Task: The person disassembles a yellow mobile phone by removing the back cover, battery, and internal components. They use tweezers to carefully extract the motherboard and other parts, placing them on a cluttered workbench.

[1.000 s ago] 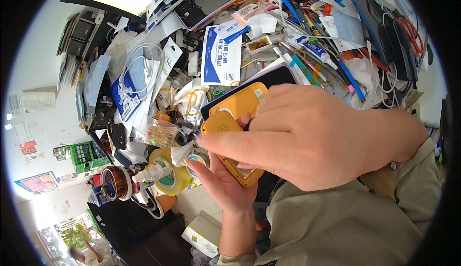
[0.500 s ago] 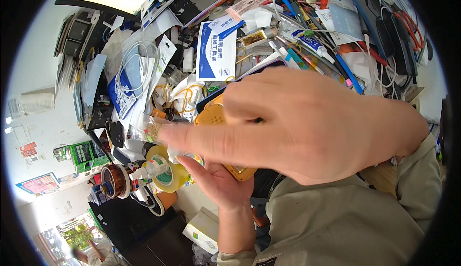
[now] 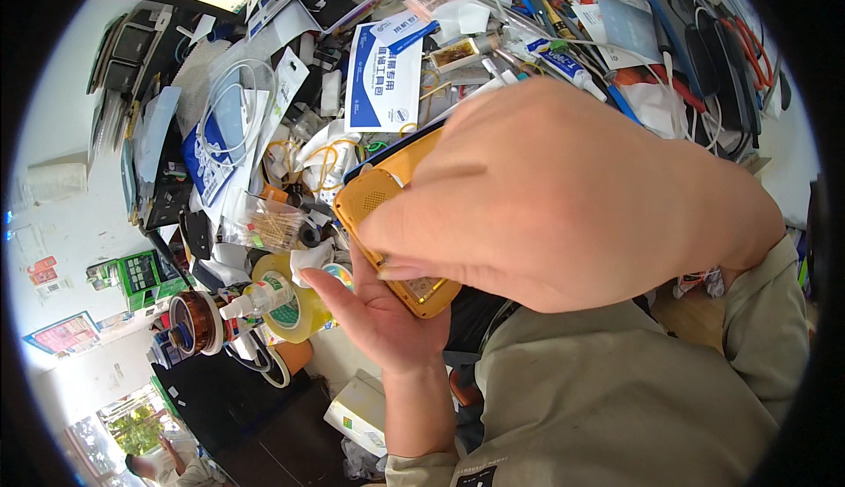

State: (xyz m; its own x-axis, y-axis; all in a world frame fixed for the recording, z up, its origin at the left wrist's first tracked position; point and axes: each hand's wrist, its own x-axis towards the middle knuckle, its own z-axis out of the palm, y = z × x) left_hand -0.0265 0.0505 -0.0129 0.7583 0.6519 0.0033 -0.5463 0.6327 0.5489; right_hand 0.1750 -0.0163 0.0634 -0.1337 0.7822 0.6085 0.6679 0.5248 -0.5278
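Above the desk's near edge, a yellow casing in the left hand
Left fingers clasp it, thumb standing away; the right hand covers its middle; whether those fingers grip, I cannot tell.

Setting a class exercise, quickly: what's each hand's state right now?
Left hand: holding the yellow device from below, thumb spread.
Right hand: curled over it; whether it grips anything cannot be told.
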